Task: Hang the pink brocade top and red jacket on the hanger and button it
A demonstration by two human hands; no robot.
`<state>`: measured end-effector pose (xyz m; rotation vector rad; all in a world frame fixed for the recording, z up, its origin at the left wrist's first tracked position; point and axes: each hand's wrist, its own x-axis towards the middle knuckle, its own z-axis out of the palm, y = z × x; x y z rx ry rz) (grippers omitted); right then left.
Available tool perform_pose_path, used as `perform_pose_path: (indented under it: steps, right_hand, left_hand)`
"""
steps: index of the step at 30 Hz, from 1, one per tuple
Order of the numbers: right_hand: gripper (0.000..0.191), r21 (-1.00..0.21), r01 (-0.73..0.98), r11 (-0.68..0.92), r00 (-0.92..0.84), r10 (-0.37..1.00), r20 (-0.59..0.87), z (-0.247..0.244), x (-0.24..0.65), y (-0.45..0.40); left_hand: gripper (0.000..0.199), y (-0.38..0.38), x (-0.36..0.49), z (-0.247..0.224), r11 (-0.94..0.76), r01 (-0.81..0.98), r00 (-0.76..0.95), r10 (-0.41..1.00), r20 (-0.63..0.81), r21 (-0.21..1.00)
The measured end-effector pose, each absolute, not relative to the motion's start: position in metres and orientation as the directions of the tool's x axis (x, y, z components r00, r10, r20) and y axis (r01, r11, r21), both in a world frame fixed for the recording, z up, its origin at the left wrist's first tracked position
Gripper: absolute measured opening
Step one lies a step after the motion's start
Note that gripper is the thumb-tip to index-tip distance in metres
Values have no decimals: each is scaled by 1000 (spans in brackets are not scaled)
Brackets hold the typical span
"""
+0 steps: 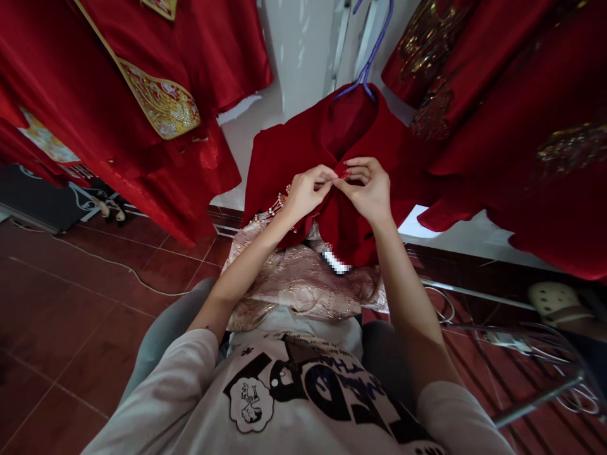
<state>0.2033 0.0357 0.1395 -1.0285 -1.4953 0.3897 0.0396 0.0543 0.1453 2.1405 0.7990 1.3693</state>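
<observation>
A dark red jacket [284, 151] with a stand-up collar hangs in front of me on a purple hanger [367, 72]. My left hand [307, 194] and my right hand [372, 191] meet just below the collar, at the front opening. Their thumbs and fingertips pinch a small red fastening [343, 175] there; its exact form is mostly covered by the fingers. Strings of beads [277, 203] dangle on the jacket beside my left wrist. Pink brocade cloth with a shiny pattern [303, 278] lies over my lap, below the jacket's hem.
Red garments with gold embroidery hang at the left [161, 104] and right [502, 120]. A metal rack [535, 401] stands low on the right, with white cables and a pale clog [554, 300] nearby. A cable [137, 278] crosses the tiled floor on the left.
</observation>
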Motion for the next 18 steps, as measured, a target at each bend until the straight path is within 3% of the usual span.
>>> perform_pose_path:
  steps: [7, 14, 18]
  right_hand:
    - [35, -766, 400, 504, 153, 787, 598, 131, 194, 10]
    - [37, -812, 457, 364, 167, 861, 480, 108, 205, -8]
    - [33, -799, 480, 362, 129, 872, 472, 108, 208, -6]
  left_hand:
    - [44, 12, 69, 97, -557, 129, 37, 830, 557, 821]
    - [52, -24, 93, 49, -443, 150, 82, 896, 436, 884]
    - [28, -34, 87, 55, -469, 147, -79, 872, 483, 871]
